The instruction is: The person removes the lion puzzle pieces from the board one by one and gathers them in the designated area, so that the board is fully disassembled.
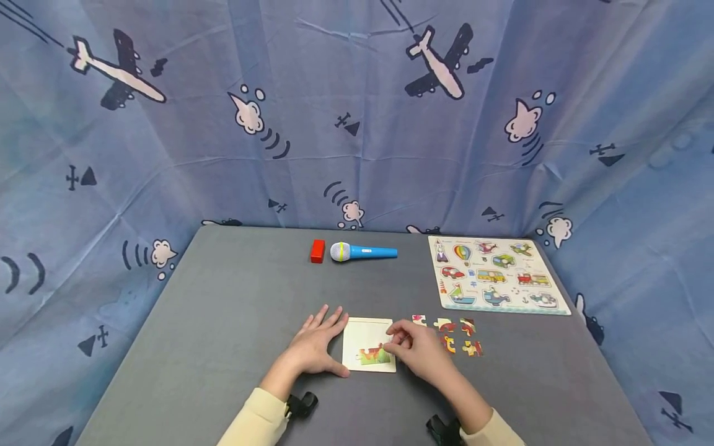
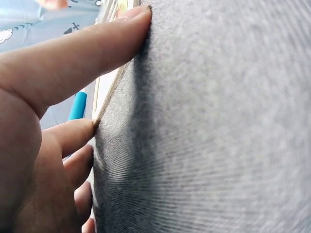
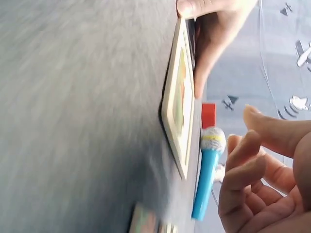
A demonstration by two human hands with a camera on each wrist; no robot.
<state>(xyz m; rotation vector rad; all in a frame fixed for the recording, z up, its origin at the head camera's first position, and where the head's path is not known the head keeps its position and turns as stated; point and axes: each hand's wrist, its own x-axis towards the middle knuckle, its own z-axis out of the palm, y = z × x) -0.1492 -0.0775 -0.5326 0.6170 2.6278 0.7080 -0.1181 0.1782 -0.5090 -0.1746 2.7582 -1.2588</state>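
Observation:
A cream puzzle tray lies on the table with joined puzzle pieces, green and orange, in its lower right part. My left hand is spread at the tray's left side. In the left wrist view its thumb and forefinger touch the tray's edge. My right hand hovers by the tray's right edge, fingers loosely bent. The right wrist view shows a gap between thumb and forefinger, with nothing in it. Loose puzzle pieces lie just right of this hand, some partly hidden by it.
Toward the back of the grey table are a red block and a blue toy microphone. A vehicle picture board lies at the back right. Blue patterned cloth hangs behind and at the sides.

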